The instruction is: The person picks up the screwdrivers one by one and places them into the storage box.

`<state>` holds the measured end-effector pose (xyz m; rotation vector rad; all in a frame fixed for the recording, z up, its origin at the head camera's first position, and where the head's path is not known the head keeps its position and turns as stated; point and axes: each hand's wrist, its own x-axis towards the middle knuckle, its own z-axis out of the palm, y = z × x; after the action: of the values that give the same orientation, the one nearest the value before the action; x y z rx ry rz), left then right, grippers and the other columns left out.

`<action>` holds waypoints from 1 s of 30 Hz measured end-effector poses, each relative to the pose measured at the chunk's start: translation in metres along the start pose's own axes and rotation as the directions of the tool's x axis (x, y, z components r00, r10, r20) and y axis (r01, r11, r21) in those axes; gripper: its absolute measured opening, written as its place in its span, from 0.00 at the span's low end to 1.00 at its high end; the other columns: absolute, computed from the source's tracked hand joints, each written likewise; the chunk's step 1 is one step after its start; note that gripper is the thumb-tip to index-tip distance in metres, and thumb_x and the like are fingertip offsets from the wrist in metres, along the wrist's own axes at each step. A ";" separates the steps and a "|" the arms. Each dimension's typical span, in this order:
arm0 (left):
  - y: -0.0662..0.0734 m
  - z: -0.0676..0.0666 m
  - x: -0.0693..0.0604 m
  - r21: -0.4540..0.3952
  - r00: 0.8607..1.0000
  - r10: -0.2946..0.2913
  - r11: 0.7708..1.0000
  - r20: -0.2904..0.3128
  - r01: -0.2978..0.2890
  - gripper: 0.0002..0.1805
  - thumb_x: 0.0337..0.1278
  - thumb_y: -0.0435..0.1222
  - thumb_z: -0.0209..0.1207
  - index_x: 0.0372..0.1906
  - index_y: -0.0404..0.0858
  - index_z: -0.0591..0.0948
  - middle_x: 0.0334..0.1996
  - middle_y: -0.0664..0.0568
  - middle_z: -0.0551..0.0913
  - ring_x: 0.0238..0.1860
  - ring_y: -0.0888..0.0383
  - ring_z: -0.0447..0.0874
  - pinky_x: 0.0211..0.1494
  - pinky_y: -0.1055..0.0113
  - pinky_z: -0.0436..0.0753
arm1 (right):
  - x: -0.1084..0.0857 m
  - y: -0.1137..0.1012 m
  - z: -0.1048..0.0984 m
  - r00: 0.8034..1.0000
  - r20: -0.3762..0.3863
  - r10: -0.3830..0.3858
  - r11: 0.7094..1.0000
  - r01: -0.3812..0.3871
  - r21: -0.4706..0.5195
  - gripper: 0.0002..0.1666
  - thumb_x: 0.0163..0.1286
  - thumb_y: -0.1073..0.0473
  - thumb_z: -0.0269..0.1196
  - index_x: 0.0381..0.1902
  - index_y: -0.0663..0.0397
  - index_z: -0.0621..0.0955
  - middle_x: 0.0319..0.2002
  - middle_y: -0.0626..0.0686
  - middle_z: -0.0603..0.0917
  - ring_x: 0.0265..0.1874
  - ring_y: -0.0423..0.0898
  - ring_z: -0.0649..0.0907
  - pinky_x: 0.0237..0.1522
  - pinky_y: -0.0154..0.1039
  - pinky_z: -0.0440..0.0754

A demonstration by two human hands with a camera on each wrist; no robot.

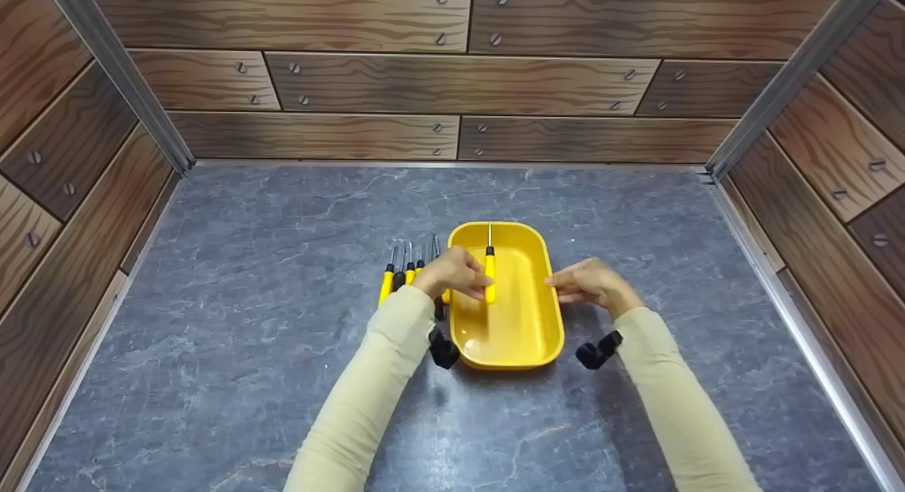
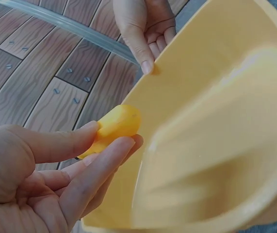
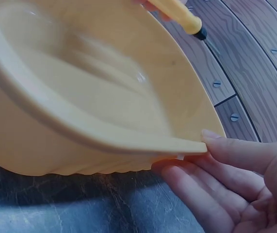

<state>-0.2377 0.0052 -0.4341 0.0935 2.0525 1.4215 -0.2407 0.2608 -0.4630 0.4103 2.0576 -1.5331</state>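
A yellow-handled screwdriver [image 1: 490,276] with a black collar and thin metal shaft is pinched between the thumb and fingers of my left hand [image 1: 459,271]. It hangs over the left part of a yellow plastic tub [image 1: 523,350], its shaft pointing away from me. In the left wrist view the rounded end of the screwdriver handle [image 2: 121,121] faces the camera. My right hand [image 1: 590,283] pinches the tub's right rim, thumb inside and fingers beneath, as the right wrist view shows. Inside the tub no other tool shows.
Several more screwdrivers [image 1: 387,283] with yellow and black handles lie side by side left of the tub, partly hidden by my left hand and sleeve. Wood-patterned walls [image 1: 459,85] enclose the grey marbled tabletop [image 1: 283,379] at the back and sides.
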 end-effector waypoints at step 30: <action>0.004 0.021 0.020 0.106 0.994 -0.110 0.989 0.019 0.107 0.14 0.55 0.29 0.64 0.45 0.23 0.80 0.38 0.36 0.88 0.13 0.65 0.80 0.54 0.58 0.87 | -0.009 0.005 0.010 1.000 -0.011 -0.004 1.000 0.004 -0.001 0.10 0.61 0.65 0.66 0.41 0.66 0.85 0.18 0.45 0.86 0.21 0.37 0.87 0.30 0.30 0.89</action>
<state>-0.2441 0.0319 -0.4439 0.0423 2.0793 1.2407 -0.2287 0.2534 -0.4636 0.4156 2.0690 -1.5357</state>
